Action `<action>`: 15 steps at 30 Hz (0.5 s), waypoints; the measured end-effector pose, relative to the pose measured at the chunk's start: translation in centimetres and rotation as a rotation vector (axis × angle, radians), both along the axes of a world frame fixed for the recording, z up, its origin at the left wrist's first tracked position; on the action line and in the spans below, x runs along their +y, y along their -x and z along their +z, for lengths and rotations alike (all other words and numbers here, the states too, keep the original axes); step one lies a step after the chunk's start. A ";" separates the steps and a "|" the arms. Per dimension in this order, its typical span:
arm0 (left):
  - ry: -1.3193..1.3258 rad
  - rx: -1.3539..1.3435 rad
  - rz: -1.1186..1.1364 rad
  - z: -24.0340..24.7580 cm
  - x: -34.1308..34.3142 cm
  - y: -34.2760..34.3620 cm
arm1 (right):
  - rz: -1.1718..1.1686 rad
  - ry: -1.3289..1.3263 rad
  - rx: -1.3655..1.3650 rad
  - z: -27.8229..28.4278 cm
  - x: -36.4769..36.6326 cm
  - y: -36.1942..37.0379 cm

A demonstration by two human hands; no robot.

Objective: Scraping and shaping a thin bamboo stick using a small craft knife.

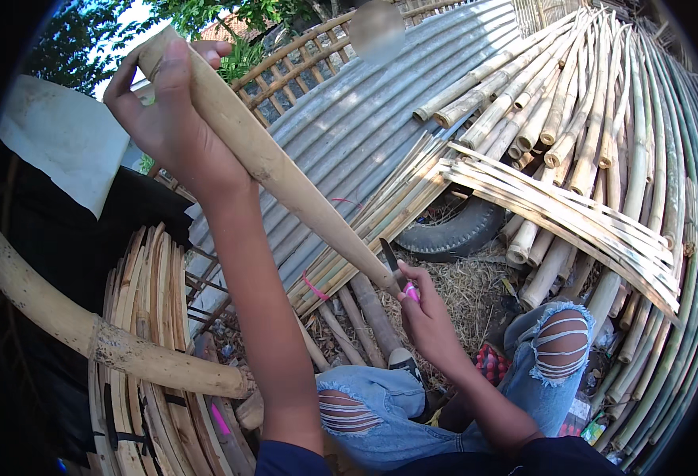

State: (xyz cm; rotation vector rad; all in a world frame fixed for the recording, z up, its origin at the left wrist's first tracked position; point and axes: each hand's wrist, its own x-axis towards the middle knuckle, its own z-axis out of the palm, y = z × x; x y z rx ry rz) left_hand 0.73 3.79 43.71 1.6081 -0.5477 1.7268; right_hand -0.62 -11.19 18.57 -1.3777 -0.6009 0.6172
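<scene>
Left grip: left hand (173, 127) holding bamboo strip's (278, 170) upper end
Right grip: right hand (427, 317) round knife (389, 254), blade at strip's lower end
Strip: slanting between hands; one broad piece, seemingly unsplit
Slats (155, 293): bundled, apparently done
Poles (579, 119): beyond, heaped, unsplit

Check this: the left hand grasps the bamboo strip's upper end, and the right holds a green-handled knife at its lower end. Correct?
No: the head view shows the right hand holding a pink-handled knife, not green, at the lower end; the left hand grasps the upper end of the bamboo strip.
</scene>
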 end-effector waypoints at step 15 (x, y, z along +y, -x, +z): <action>-0.046 0.027 -0.166 0.2 -2.4 -1.8 | -0.001 -0.056 -0.069 8.1 -2.1 -1.6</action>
